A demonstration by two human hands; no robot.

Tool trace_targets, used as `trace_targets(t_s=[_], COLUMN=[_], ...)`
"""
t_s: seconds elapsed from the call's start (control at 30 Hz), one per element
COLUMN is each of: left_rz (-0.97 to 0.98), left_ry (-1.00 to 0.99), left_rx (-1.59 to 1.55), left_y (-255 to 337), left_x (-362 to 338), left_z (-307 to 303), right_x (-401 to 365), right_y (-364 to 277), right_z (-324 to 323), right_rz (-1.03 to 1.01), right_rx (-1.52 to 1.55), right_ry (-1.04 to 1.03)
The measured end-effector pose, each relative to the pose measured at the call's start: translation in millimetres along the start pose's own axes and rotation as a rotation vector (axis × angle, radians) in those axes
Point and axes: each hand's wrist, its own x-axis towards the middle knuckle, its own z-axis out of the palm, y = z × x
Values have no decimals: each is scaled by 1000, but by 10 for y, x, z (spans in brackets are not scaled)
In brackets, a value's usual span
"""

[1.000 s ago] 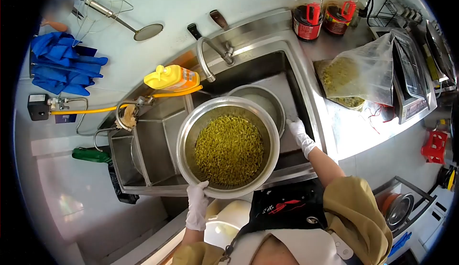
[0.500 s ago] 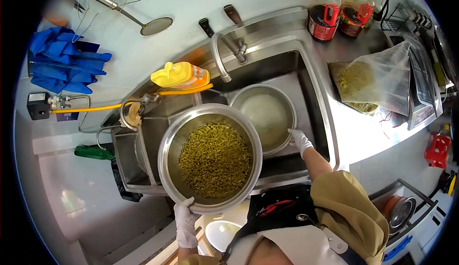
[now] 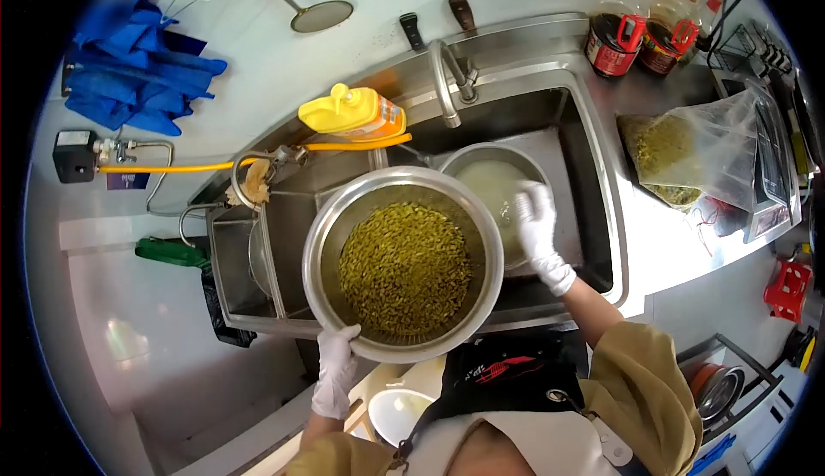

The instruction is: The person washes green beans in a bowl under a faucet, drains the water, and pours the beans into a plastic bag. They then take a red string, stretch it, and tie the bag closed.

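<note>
A large steel bowl (image 3: 490, 291) full of chopped green pieces (image 3: 406, 270) is held at its near left rim by my left hand (image 3: 335, 371), in a white glove, with the thumb over the rim. My right hand (image 3: 540, 234), also gloved, is over the right side of a second steel bowl (image 3: 468, 151); its fingers are stretched out and nothing is in them. Cloudy liquid (image 3: 494, 188) lies in that second bowl, which stands in the right sink basin (image 3: 563, 175), partly hidden by the first bowl.
A curved faucet (image 3: 445, 89) rises behind the sink. To the left are a yellow bottle (image 3: 352, 115), a yellow hose (image 3: 172, 168) and blue gloves (image 3: 137, 72). On the right counter lie a plastic bag (image 3: 687, 149) and sauce bottles (image 3: 614, 42).
My right hand has let go of the second bowl's rim and moved up over it, fingers spread. The large bowl has moved slightly towards the second bowl and covers more of it.
</note>
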Motion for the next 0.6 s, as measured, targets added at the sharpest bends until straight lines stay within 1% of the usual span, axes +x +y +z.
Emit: trace_targets(t_s=[0.03, 0.07, 0.1, 0.13, 0.17, 0.2, 0.23, 0.3, 0.33, 0.37, 0.47, 0.5, 0.57, 0.6], left_rz=[51, 37, 25, 31, 34, 36, 42, 44, 50, 45, 59, 61, 104, 103], left_ry=[-29, -20, -14, -23, -64, -104, -112, -142, -148, -146, -174, -174, -143, -145], left_rx=[17, 55, 96, 97, 160, 227, 233, 178, 208, 206, 268, 266, 233, 234], left_y=[30, 70, 105, 105, 94, 99, 109, 129, 157, 180, 136, 147, 173, 175], left_x=[14, 30, 43, 74, 129, 161, 156, 111, 94, 71, 91, 81, 45, 62], left_z=[54, 113, 154, 176, 198, 208, 233, 264, 251, 248, 263, 276, 337, 336], right_x=[-109, -229, -370, -538, -724, -1055, -1257, -1237, -1232, -1229, -1120, -1045, -939, -853], right_y=[-409, -723, -761, -951, -1132, -954, -845, -738, -686, -637, -595, -566, -373, -341], right_z=[91, 269, 511, 681, 883, 1144, 1263, 1299, 1279, 1277, 1240, 1209, 1206, 1171], right_rz=[-120, -293, -715, -827, -832, -988, -963, -1000, -1007, -1005, -1065, -1121, -1113, -1091], right_rx=[-25, 40, -30, -62, -128, -115, -157, -402, -375, -429, -497, -514, -552, -580], right_ry=[-198, -385, -570, -824, -1036, -899, -880, -1049, -1048, -1112, -1123, -1078, -993, -1035])
